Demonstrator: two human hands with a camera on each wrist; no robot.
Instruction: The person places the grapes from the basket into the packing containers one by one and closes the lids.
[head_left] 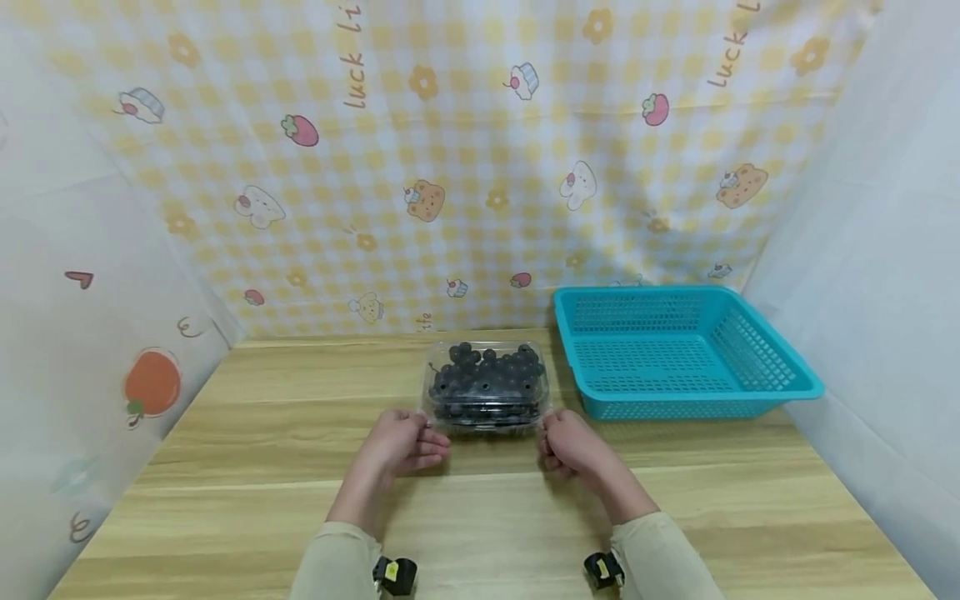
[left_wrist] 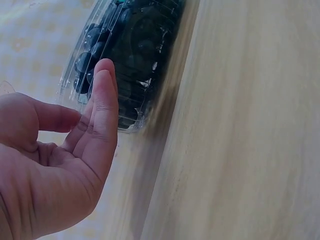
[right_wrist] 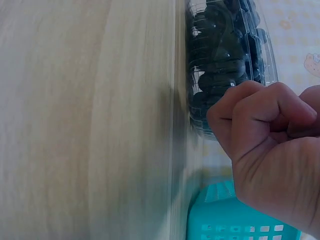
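Note:
A clear plastic clamshell box (head_left: 486,410) of dark grapes (head_left: 491,371) sits on the table in the head view, its lid down over the fruit. At its near left corner my left hand (head_left: 397,442) pinches the rim between thumb and index finger. The other fingers stretch out beside the box's front, as the left wrist view shows of the hand (left_wrist: 70,155). My right hand (head_left: 573,442) pinches the near right corner of the rim with its fingers curled. In the right wrist view the right hand (right_wrist: 277,145) partly hides that corner.
To the right of the box stands a turquoise plastic basket (head_left: 693,402) with perforated sides. Behind the wooden table (head_left: 315,467) hangs a yellow checked cloth (head_left: 480,250). White sheets (head_left: 885,275) close off both sides. A small black wrist camera (head_left: 397,575) sits at each sleeve.

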